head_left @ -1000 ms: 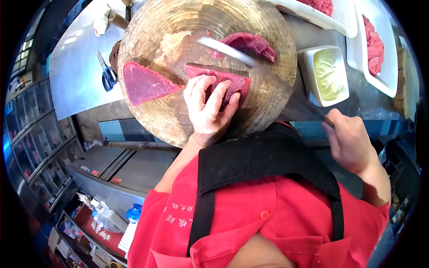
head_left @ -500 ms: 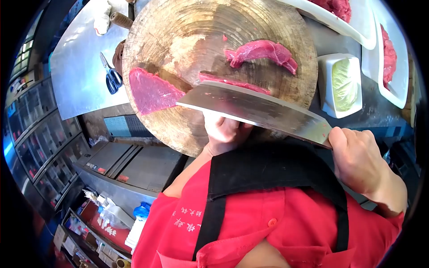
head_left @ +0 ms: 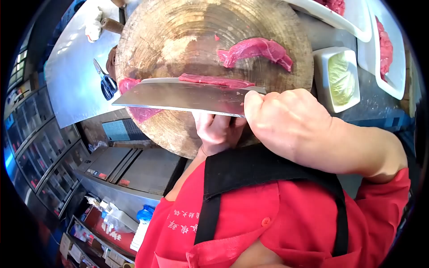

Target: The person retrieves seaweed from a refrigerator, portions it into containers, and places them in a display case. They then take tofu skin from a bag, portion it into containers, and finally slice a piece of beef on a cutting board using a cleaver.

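My right hand (head_left: 290, 120) grips the handle end of a broad cleaver (head_left: 183, 99), its blade pointing left across the round wooden chopping block (head_left: 178, 58). Just below the blade, my left hand (head_left: 216, 131) has its fingers curled; the fingertips are hidden behind the steel. A thin strip of red meat (head_left: 216, 81) lies along the blade's far side. The blade covers the middle of a larger slab of meat (head_left: 145, 114) at the block's left. Farther back rests a curved piece of meat (head_left: 257, 50).
Blue-handled scissors (head_left: 105, 82) lie on the steel table (head_left: 76, 89) at left. To the right stand a white container (head_left: 328, 96) with a cabbage leaf and a long white tray (head_left: 400, 85) of meat. Another white tray (head_left: 346, 24) is at top right.
The cleaver has swung and slid left, from slanting down rightward to nearly level, and now covers part of the left slab. My right hand has moved left, close to my left hand.
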{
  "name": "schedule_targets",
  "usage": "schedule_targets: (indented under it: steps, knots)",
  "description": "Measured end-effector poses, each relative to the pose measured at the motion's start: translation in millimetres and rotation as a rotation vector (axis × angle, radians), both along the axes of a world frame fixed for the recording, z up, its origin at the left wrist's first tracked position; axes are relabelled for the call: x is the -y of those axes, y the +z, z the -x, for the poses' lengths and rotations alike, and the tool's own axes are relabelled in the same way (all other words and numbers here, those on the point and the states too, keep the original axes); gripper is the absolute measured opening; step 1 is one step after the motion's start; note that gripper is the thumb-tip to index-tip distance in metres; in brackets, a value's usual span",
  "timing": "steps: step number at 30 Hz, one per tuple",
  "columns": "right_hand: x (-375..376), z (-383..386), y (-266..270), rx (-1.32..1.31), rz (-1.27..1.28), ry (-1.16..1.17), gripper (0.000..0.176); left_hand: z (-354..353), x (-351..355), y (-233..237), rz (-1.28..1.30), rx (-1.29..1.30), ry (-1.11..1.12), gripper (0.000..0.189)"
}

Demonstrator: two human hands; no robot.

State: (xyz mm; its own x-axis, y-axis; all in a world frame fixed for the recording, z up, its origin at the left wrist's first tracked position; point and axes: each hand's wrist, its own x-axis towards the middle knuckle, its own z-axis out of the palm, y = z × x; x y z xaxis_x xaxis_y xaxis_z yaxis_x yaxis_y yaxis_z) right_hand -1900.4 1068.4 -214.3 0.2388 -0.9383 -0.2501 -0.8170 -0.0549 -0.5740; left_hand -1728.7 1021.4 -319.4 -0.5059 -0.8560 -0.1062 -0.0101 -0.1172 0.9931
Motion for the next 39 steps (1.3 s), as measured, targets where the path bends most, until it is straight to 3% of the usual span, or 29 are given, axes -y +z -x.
schedule_targets:
  steps: [1,3,4,7,8,13,15,16,17,19,22,26,30,36,39]
  knots:
    - [-6.3,-0.5,-1.1,-0.042,-0.008,-0.027,0.01,-6.0,3.3,-7.1,0.462,0.27,-0.107,0.026]
    - [-31.2,9.0,2.1,-0.093,0.009,-0.054,0.011,-9.2,3.2,-17.5,0.744,0.227,-0.034,0.031]
    - [-48.8,20.5,8.9,-0.116,-0.087,-0.096,0.012,-0.8,13.0,-4.3,1.027,0.259,-0.036,0.031]
    - [-81.0,42.3,19.1,-0.089,-0.21,-0.279,0.015,-0.2,11.9,-1.8,1.032,0.289,-0.05,0.031]
    - [-87.3,42.6,14.3,-0.131,-0.118,-0.316,0.013,0.4,12.5,-1.1,1.068,0.28,-0.043,0.032]
    - [-81.3,34.7,32.1,-0.076,-0.045,-0.282,0.013,-0.9,8.3,-3.0,1.063,0.283,0.0,0.035]
    - [-85.8,32.1,40.4,-0.072,-0.082,-0.219,0.013,-3.6,12.7,-13.0,1.092,0.242,-0.07,0.013]
    - [-88.1,31.6,43.0,-0.109,-0.066,-0.196,0.014,-13.8,8.5,-23.7,0.767,0.175,-0.116,0.035]
    - [-90.0,31.1,45.6,-0.147,-0.053,-0.171,0.015,-22.4,12.5,-33.5,1.019,0.404,-0.217,0.03]
    - [-91.4,30.4,49.2,-0.18,-0.049,-0.154,0.012,-10.9,-10.0,-16.0,-0.49,-0.502,0.07,0.026]
    - [-88.6,31.7,48.3,-0.268,-0.074,-0.134,0.012,-7.2,-5.5,-11.8,-0.527,-0.678,-0.083,0.024]
    - [-73.1,33.7,44.2,-0.264,-0.125,-0.076,0.012,-11.0,-5.4,-19.6,-0.76,-0.761,-0.065,0.025]
    - [-51.9,37.0,44.0,-0.226,-0.24,-0.002,0.013,-14.8,-6.4,-12.9,-0.822,-0.553,0.082,0.028]
    - [0.5,13.7,13.5,-0.029,-0.265,-0.021,0.018,-2.7,9.2,-9.1,0.879,0.297,-0.054,0.03]
    - [-0.9,6.5,4.8,-0.034,-0.169,-0.023,0.019,4.5,9.1,0.2,0.943,0.349,0.002,0.025]
